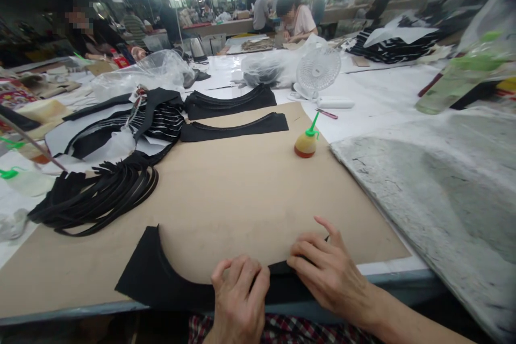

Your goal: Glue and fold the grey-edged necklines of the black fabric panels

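A curved black fabric piece (155,274) lies on the brown board (242,188) at the near table edge. My left hand (239,293) presses on its middle with fingers curled together over the edge of the fabric. My right hand (326,269) rests on the piece's right end, fingers bent and pinching the fabric, the index finger stretched forward. A heap of thin black curved strips (100,196) lies to the left on the board.
A small glue bottle with a green nozzle (306,142) stands on the board. More black curved pieces (234,129) and striped fabric (161,121) lie further back. A white fan (318,72), plastic bags and a grey-stained slab (435,183) are at right. Other people work at far tables.
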{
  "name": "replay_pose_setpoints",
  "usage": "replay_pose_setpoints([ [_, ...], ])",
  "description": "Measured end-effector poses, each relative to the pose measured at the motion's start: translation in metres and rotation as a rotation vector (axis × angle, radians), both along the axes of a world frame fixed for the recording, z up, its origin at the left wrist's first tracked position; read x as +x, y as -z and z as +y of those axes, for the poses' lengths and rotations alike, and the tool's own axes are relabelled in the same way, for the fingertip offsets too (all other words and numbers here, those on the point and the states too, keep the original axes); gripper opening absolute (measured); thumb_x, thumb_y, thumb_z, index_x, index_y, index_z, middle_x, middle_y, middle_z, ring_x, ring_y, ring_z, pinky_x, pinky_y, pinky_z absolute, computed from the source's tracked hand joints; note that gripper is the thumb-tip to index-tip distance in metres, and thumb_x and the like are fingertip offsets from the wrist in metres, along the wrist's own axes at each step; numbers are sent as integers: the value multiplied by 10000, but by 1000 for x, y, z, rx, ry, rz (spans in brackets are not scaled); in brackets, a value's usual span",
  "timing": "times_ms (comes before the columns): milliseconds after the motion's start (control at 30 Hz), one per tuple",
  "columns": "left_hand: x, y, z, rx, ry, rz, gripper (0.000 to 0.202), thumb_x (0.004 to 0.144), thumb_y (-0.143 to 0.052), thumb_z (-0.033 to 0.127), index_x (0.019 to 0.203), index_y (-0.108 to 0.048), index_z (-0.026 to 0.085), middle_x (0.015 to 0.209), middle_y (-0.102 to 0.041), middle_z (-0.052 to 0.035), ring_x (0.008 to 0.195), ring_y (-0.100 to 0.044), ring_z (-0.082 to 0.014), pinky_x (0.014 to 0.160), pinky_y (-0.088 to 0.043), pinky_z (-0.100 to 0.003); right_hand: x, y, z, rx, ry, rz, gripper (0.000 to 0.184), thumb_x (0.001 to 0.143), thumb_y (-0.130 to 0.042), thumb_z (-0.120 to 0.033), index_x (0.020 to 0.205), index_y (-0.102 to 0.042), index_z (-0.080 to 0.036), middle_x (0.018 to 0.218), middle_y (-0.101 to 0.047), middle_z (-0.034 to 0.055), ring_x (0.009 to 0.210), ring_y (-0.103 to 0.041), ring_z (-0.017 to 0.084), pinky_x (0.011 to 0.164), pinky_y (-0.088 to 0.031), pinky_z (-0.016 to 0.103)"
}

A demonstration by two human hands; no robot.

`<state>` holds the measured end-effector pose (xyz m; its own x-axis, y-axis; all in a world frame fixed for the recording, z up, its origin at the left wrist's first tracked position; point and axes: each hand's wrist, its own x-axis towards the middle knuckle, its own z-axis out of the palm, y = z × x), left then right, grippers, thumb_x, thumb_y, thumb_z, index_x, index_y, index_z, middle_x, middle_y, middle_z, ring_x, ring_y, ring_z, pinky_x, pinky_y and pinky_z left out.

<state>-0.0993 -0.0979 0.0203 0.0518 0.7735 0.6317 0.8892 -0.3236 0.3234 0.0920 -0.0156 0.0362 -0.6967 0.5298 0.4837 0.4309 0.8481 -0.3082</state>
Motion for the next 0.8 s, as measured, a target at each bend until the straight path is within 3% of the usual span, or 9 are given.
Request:
replay_pose_setpoints([
  [200,2,5,-4,113,-20,48,222,872,-480,63,864,-666,184,736,-674,12,825,-623,-119,942,-274,-350,8,10,-15,150,35,92,227,892,-490,-83,977,-664,-200,915,-712,-3,953,-601,163,1134,-111,569],
  [500,3,4,-2,138,-31,48,216,887,-483,73,853,-671,175,707,-663,15,820,-618,-118,965,-252,-354,9,9,-15,163,37,80,252,915,-476,-102,1024,-678,-205,961,-724,-3,971,-607,172,1139,-95,591],
  [800,3,6,-4,105,-43,53,213,893,-483,83,867,-668,185,713,-664,19,830,-620,-127,933,-251,-359,1,-9,-21,169,52,16,159,885,-624,-249,1034,-671,-226,958,-717,-12,1000,-594,186,1150,-34,599],
])
